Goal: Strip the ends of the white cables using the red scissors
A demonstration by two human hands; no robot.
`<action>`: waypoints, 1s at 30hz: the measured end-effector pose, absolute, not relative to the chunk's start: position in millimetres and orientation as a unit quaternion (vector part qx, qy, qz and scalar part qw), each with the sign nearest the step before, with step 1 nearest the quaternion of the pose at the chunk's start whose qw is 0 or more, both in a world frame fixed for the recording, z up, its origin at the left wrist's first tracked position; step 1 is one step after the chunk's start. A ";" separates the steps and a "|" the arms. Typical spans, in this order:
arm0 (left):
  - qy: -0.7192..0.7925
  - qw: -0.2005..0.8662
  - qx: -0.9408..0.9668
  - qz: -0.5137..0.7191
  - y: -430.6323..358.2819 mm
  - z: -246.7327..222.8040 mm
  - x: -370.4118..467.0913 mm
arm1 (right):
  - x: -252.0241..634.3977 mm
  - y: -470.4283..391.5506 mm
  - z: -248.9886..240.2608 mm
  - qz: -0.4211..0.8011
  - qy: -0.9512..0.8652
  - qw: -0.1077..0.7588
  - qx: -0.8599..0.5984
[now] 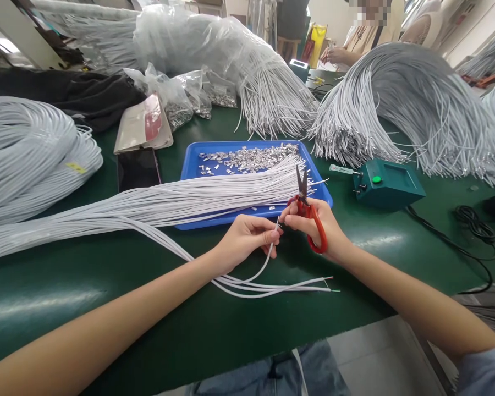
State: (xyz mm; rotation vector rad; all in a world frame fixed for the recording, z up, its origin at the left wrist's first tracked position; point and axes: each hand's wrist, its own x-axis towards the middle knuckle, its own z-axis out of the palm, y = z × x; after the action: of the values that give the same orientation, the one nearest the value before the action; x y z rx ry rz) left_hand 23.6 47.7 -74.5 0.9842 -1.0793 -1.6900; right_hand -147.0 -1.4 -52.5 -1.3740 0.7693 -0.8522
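My left hand (251, 240) pinches a white cable (267, 260) near its end, where thin wires stick out. Close beside it, my right hand (319, 223) is closed around red-handled scissors (322, 234), blades pointing up and slightly parted. The right thumb and forefinger come near the cable's tip; whether they touch it I cannot tell. Below my hands, a few loose white cables (280, 290) lie on the table with stripped ends showing thin wires. Behind, a bundle of white cables (214, 192) rests across a blue tray (247, 221) holding many small metal pieces (251, 158).
A green device (388, 184) stands on the green table (157, 341), its black cord (449, 242) trailing right. Large grey cable bundles (355, 104) lie behind. At left are a cable coil (33, 159), a dark phone-like slab (138, 169) and bags of metal pieces (185, 99). Another person (355, 44) sits opposite.
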 end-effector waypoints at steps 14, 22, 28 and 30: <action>-0.439 0.442 0.409 -0.667 49.0 -71.5 20.8 | -147.8 1.9 -46.8 -0.359 0.335 0.621 -0.611; -0.454 0.435 0.398 -0.669 47.7 -73.7 21.5 | -149.3 2.2 -47.9 -0.362 0.334 0.604 -0.626; -0.465 0.426 0.394 -0.669 48.8 -72.9 22.2 | -149.2 2.3 -46.1 -0.359 0.327 0.601 -0.635; -0.469 0.422 0.395 -0.668 49.3 -72.3 22.0 | -148.6 2.6 -45.4 -0.357 0.326 0.595 -0.642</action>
State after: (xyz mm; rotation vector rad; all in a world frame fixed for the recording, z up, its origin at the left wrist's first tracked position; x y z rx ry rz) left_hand 22.0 49.3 -72.3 0.9891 -1.1743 -1.6735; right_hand -148.6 2.6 -45.4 -1.4906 0.7583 -0.8290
